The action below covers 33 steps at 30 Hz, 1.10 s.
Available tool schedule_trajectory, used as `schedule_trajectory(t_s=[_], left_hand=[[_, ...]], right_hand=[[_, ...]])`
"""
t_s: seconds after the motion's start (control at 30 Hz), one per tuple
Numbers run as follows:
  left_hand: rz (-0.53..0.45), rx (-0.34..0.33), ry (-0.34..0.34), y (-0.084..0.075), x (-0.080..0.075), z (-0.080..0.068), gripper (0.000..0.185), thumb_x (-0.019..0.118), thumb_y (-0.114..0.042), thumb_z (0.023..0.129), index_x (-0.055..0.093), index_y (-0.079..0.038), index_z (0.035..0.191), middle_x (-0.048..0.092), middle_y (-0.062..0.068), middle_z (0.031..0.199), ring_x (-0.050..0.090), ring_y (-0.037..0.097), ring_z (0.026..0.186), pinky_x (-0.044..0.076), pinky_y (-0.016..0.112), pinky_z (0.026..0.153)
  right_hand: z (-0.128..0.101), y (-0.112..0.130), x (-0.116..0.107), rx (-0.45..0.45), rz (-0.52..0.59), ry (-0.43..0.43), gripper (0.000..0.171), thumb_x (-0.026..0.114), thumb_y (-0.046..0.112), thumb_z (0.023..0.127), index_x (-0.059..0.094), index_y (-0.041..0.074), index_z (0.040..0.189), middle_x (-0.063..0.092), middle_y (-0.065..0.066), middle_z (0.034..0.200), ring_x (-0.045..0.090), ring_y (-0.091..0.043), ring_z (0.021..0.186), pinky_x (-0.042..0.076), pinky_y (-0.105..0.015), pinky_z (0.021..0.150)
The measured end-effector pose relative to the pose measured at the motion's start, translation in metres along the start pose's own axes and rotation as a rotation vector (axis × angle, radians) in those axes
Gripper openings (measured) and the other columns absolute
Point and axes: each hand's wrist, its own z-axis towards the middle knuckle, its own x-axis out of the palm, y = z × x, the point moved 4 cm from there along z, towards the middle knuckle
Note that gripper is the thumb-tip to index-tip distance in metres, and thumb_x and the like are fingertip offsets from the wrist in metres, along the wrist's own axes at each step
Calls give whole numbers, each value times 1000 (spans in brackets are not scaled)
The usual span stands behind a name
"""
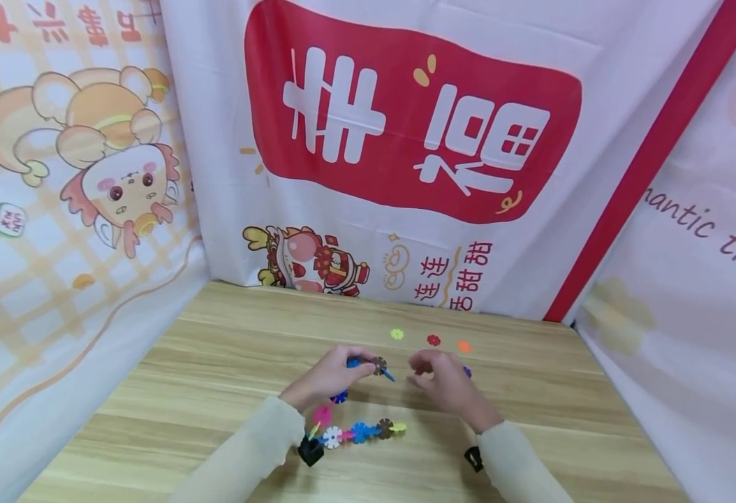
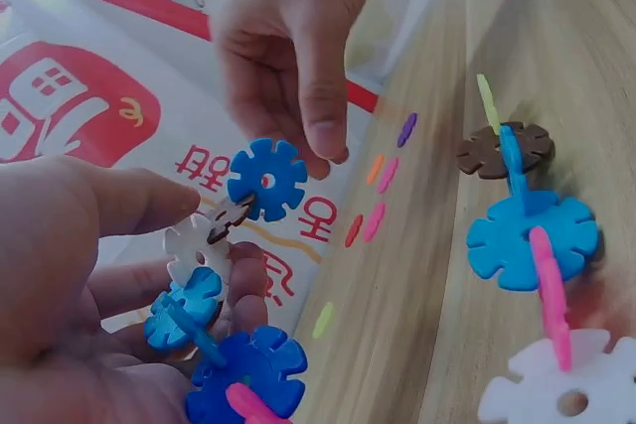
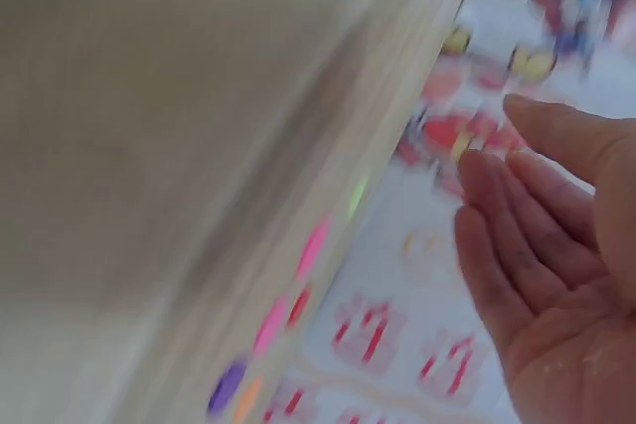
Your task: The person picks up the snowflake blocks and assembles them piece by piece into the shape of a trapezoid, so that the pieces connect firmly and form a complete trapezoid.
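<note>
My left hand (image 1: 329, 377) holds one end of a chain of notched plastic snowflake discs, with blue, white and brown discs between thumb and fingers. A blue disc (image 2: 268, 180) sticks out at the tip of that end. From the hand the chain bends down past a dark blue disc (image 2: 260, 374) and a pink one (image 1: 322, 415). Its other stretch lies on the table, with white (image 1: 332, 438), blue (image 1: 360, 432), brown (image 1: 385, 428) and yellow-green (image 1: 399, 427) discs. My right hand (image 1: 448, 383) hovers just right of the held end, fingers relaxed, holding nothing.
Loose discs lie flat towards the back of the wooden table (image 1: 531, 391): yellow-green (image 1: 396, 334), red (image 1: 433, 340), orange (image 1: 464, 346), purple (image 1: 467, 372) and pink (image 2: 374, 221). Printed cloth (image 1: 412, 126) hangs behind and along both sides.
</note>
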Motion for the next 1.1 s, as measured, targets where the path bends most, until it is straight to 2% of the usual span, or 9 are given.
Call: schedule_trajectory(t_s=[0.07, 0.17, 0.33, 0.43, 0.53, 0.67, 0.8, 1.0, 1.1], left_hand=[[-31, -26, -15, 3, -1, 1, 34, 64, -34, 106, 69, -15, 133, 71, 7, 130, 67, 25, 116, 57, 48, 104], [-93, -51, -39, 9, -1, 4, 35, 64, -32, 106, 69, -12, 134, 72, 8, 125, 66, 31, 119, 56, 52, 105], [-282, -88, -55, 17, 10, 5, 32, 61, -20, 107, 68, -1, 132, 71, 17, 120, 67, 28, 107, 58, 45, 99], [-462, -114, -30, 20, 20, 5, 32, 56, -13, 108, 64, 6, 133, 68, 17, 117, 65, 22, 100, 57, 37, 97], [-576, -130, -8, 23, 25, 4, 30, 55, -10, 106, 63, 9, 126, 65, 8, 111, 61, 16, 96, 54, 30, 94], [-554, -148, -4, 28, 25, 3, 26, 63, -19, 103, 70, 3, 115, 63, 2, 103, 57, 16, 93, 49, 28, 89], [-494, -178, -2, 35, 19, 4, 29, 69, -28, 102, 74, -2, 114, 65, 1, 101, 58, 17, 94, 49, 29, 89], [-495, -222, 24, 42, 16, 6, 28, 72, -26, 101, 70, -2, 115, 75, 10, 107, 68, 15, 93, 59, 27, 88], [-491, -224, 2, 43, 15, 8, 33, 74, -27, 101, 69, -1, 120, 76, 15, 114, 72, 15, 96, 61, 29, 91]], right_hand=[[8, -17, -6, 53, -13, 15, 17, 80, 8, 93, 76, 3, 110, 78, -10, 104, 73, -15, 93, 64, -31, 84], [18, -38, -8, 68, -45, 28, 15, 76, 4, 96, 76, 0, 109, 78, -13, 104, 73, -19, 94, 64, -35, 85], [29, -60, 3, 74, -96, 60, 19, 76, 1, 95, 75, -5, 114, 78, -18, 107, 75, -28, 99, 65, -42, 89], [32, -69, 10, 93, -145, 73, 14, 77, 3, 94, 77, 0, 108, 77, -11, 99, 74, -22, 94, 65, -40, 86], [32, -73, 13, 98, -183, 72, 5, 79, 3, 93, 76, 5, 96, 74, -5, 89, 68, -15, 84, 63, -36, 80], [30, -75, 10, 139, -143, 71, 10, 84, 5, 88, 75, 7, 87, 70, 0, 82, 61, -11, 77, 58, -29, 72], [26, -71, 4, 187, -38, 96, 12, 87, 7, 85, 76, 9, 83, 71, 1, 78, 59, -10, 73, 52, -23, 66], [15, -54, -1, 230, 147, 136, 9, 84, 13, 90, 76, 12, 87, 69, -3, 93, 59, -15, 80, 51, -23, 64], [9, -44, -2, 250, 226, 158, 7, 81, 17, 93, 76, 12, 91, 68, -5, 97, 59, -17, 82, 52, -24, 64]])
